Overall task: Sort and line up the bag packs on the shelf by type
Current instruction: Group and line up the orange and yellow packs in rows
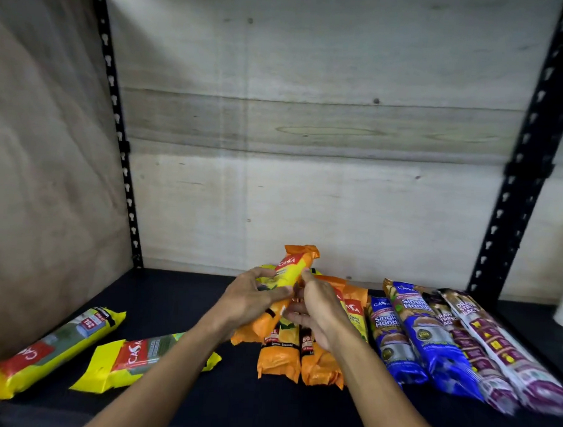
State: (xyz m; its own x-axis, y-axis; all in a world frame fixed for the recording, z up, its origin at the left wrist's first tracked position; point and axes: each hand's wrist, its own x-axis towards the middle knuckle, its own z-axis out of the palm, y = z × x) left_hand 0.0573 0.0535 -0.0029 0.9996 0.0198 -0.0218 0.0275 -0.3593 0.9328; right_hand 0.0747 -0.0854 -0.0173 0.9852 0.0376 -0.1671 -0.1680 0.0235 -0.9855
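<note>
An orange and yellow bag pack [293,268] is held tilted above the middle of the black shelf [180,293]. My left hand [249,300] grips its left side and my right hand [318,307] grips its right side. Beneath them lie other orange packs [278,358] side by side, running front to back. To their right lie two blue packs [429,336] and two purple packs [493,348], also lined up. At the left, two yellow packs [45,348] lie askew on the shelf, one [132,358] partly hidden by my left forearm.
A plywood back wall [308,150] and side board [43,170] close the shelf. Black slotted uprights stand at the back left [116,125] and back right [520,178]. Bare black shelf lies between the yellow and orange packs.
</note>
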